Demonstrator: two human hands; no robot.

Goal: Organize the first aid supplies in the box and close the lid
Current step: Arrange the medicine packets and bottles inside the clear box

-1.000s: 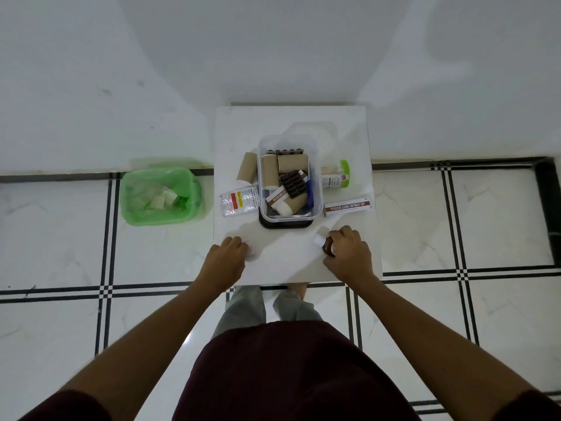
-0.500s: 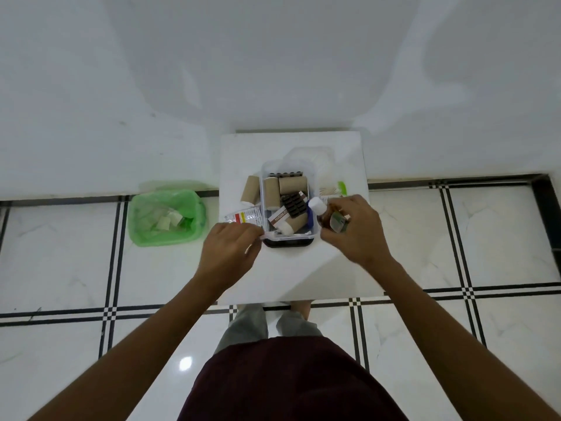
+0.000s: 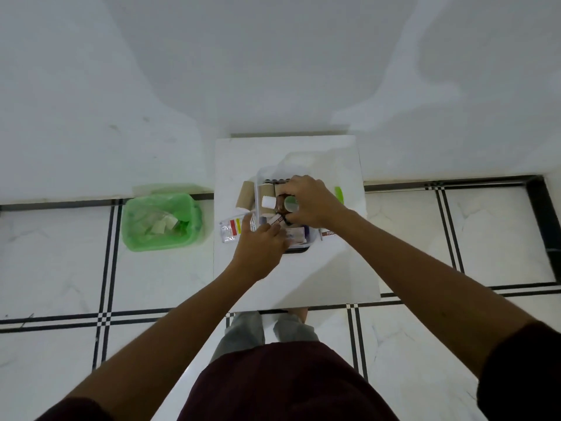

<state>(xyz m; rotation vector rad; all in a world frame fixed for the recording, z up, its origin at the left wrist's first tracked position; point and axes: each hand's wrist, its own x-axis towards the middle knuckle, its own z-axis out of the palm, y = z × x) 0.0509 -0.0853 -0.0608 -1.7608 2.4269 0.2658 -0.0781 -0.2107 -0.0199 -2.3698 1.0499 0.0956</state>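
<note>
Head view, nearest first: the left hand (image 3: 262,247) rests at the near-left corner of the clear plastic box (image 3: 312,242), its grip loosely curled; I cannot tell whether it holds anything or only steadies the rim. The box stands in the middle of the white bench (image 3: 303,278), long axis running from 6 to 12 o'clock, open side up.

Just beyond, the right hand (image 3: 309,200) is over the box interior, grip closed round a small dark bottle (image 3: 284,205) whose white cap (image 3: 269,202) points toward 9 o'clock, so the bottle lies roughly crosswise to the box. It is probably light but rigid, perhaps glass, and smooth, so it is best held round the body, not by the cap.

Inside the box, tan bandage rolls (image 3: 267,189) lie at the far end, and a brown-and-white carton (image 3: 277,220) sits near the middle, slanted. Those should be soft and light and will give way if the bottle is pressed between them.

Outside the box, at 9 o'clock, lie a blister strip (image 3: 232,230) and one more tan roll (image 3: 245,194); at 3 o'clock a flat carton (image 3: 329,233) and something green (image 3: 339,194) are partly hidden by the right arm. What seems to be a clear lid (image 3: 299,159) lies at 12 o'clock behind the box. A green bin (image 3: 188,235) stands on the floor, well apart at 9 o'clock.
</note>
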